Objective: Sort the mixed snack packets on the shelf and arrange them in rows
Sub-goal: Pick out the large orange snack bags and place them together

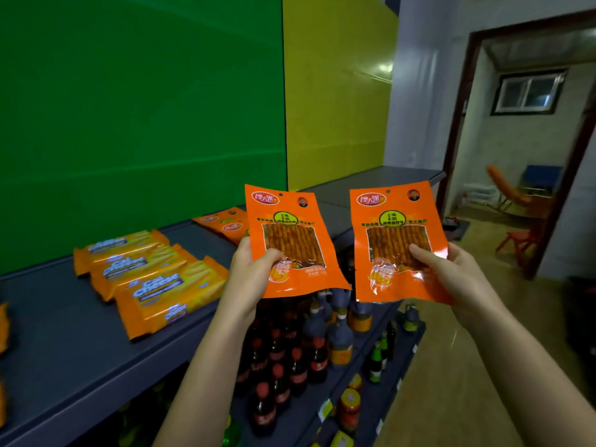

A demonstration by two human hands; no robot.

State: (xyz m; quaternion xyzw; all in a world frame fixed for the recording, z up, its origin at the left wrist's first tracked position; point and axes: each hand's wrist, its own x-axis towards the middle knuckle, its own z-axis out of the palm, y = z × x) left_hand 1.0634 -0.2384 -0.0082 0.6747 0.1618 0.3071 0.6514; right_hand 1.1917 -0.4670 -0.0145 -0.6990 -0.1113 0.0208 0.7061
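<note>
Your left hand [254, 272] pinches the left glossy orange plastic snack packet [287, 221], your right hand [451, 272] the right packet [395, 221]; slick film could slip toward the bottles [316, 343].

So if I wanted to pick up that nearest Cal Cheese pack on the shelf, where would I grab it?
Probably across its narrow width near the right end, coming from the front: the nearest Cal Cheese pack lies flat and long, its neighbour against the back edge.
</note>
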